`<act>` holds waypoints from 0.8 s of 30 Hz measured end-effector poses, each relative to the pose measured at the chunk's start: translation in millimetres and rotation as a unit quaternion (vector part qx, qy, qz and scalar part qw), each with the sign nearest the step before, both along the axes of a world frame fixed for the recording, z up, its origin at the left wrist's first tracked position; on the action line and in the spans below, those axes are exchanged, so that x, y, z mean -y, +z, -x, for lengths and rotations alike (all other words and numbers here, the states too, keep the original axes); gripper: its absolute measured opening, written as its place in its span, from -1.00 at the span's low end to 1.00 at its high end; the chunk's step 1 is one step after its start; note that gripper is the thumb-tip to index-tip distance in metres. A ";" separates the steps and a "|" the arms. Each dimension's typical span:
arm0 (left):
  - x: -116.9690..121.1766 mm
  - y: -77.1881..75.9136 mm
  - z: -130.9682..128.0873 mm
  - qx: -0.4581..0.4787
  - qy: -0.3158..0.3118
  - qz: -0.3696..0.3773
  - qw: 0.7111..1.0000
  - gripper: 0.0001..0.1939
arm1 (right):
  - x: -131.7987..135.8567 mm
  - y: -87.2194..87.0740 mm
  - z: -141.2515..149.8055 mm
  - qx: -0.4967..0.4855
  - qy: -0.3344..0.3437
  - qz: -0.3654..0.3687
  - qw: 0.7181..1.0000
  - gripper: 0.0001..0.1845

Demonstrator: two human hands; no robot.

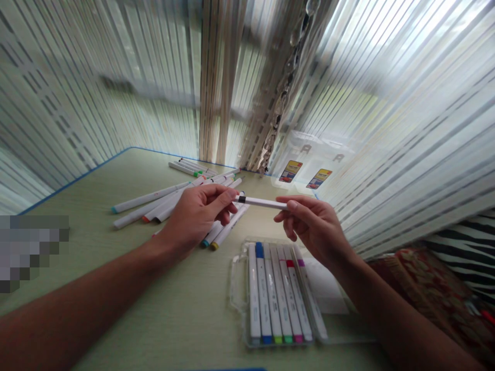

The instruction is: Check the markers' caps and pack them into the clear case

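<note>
Between my two hands a white marker [265, 203] with a black band is held level above the table. My left hand [207, 208] pinches its banded end between thumb and fingers. The other end is pinched by my right hand [311, 219]. Below my right hand lies a clear plastic case [237, 281], with several white markers [274, 299] side by side in it, their ends in blue, green, pink and other colours. Behind and beside my left hand, loose white markers [150, 197] lie in a spread pile, partly hidden by that hand.
Two clear plastic packages [301, 159] with yellow and red labels stand at the back by the string curtain [162, 77]. The pale green table [127, 288] has a blue edge. At the right are a zebra-striped cloth [464, 252] and a patterned red fabric [421, 278].
</note>
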State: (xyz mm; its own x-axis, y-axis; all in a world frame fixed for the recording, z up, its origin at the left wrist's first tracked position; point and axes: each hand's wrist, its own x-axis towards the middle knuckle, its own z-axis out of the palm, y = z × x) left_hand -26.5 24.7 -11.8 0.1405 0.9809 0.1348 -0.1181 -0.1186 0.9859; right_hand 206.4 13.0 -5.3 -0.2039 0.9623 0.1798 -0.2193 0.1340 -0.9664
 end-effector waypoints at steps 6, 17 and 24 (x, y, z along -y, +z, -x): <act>0.4 1.4 -1.8 0.036 -0.027 -0.006 0.999 -0.71 | -2.2 1.8 -0.5 -0.020 -0.032 0.014 0.999 -0.84; 7.4 7.9 -2.5 0.025 -0.052 -0.010 0.998 -0.67 | -6.2 4.5 -1.6 -0.037 -0.074 0.071 0.994 -0.83; 6.6 7.5 -3.2 -0.035 -0.030 -0.010 0.999 -0.68 | -5.3 2.7 -1.8 -0.025 -0.070 0.047 0.996 -0.84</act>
